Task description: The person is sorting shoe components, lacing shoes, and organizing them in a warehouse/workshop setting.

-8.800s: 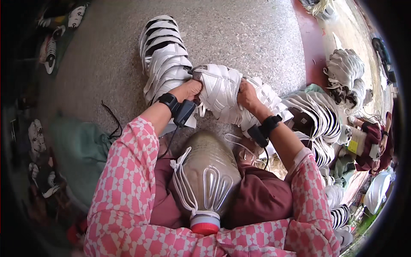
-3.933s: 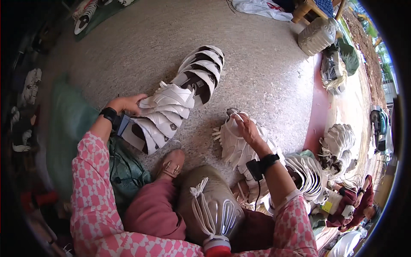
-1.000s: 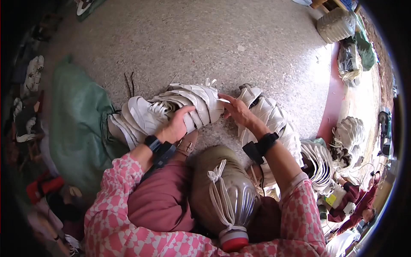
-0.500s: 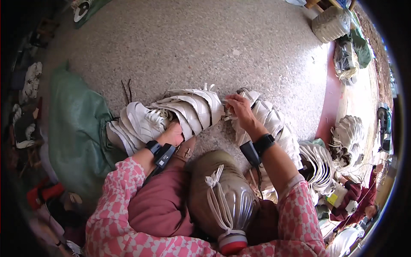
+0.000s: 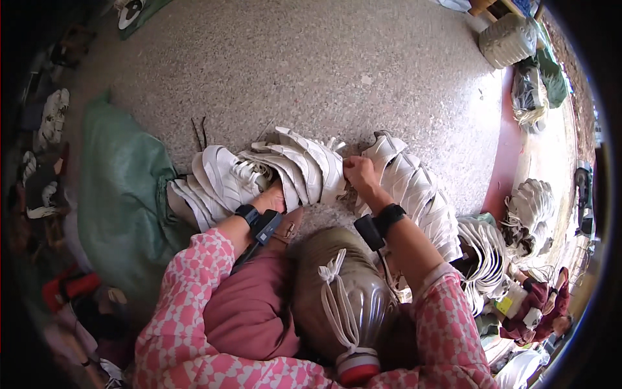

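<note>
Here, nested white uppers (image 5: pixel 310 170), right fingers (image 5: pixel 354 170) near their end.

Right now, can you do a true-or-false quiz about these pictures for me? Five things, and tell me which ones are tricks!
1. The left hand is partly hidden by the left row of white shoe pieces. True.

2. The right hand is down on the big bottle. False: it is up at the gap between the left row and the right row of white shoe pieces.

3. A green sack lies to the left of both rows. True.

4. The bottle's cap is blue. False: it is red.

5. A black band is on each wrist. True.
</note>
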{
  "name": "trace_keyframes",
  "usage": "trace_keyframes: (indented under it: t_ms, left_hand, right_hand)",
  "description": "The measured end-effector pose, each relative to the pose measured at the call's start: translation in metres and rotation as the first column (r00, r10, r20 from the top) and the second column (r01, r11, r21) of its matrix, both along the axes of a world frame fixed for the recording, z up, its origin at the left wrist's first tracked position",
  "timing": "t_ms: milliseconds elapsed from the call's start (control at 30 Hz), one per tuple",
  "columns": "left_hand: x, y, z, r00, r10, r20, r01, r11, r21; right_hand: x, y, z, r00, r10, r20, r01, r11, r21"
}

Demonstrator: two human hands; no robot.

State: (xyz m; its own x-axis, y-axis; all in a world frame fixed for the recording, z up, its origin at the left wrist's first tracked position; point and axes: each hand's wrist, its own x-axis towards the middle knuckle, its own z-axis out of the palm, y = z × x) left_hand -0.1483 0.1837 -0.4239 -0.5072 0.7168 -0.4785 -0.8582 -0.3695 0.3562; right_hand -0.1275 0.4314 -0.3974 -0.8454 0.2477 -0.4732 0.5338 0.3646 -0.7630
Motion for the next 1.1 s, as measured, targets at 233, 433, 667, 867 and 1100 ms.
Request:
trace_keyframes:
  t_ms: [233, 433, 667, 867, 1100]
  left_hand:
    - [-0.009, -0.001, 0.011, 0.997, -0.056, 0.058, 0.059, 0.997, -0.052]
    - [-0.007, -0.004, 0.018, 0.971, -0.213, 0.106, 0.219, 0.975, -0.047]
    - [-0.013, -0.014, 0.015, 0.969, -0.246, -0.005, 0.246, 0.969, -0.004]
    - [-0.013, -0.007, 0.019, 0.963, -0.262, -0.061, 0.262, 0.965, 0.003]
    - [-0.014, -0.011, 0.013, 0.955, -0.287, 0.081, 0.287, 0.958, 0.006]
  right_hand:
    - [-0.012, -0.014, 0.024, 0.997, -0.082, -0.015, 0.061, 0.838, -0.542]
    - [-0.016, -0.035, 0.019, 0.965, -0.258, -0.055, 0.213, 0.885, -0.414]
    - [0.001, 0.016, 0.042, 0.945, 0.318, -0.071, -0.308, 0.943, 0.124]
    - [0.006, 0.031, 0.046, 0.887, 0.461, -0.031, -0.437, 0.815, -0.380]
    - [0.025, 0.013, 0.030, 0.970, 0.195, 0.148, -0.095, 0.855, -0.510]
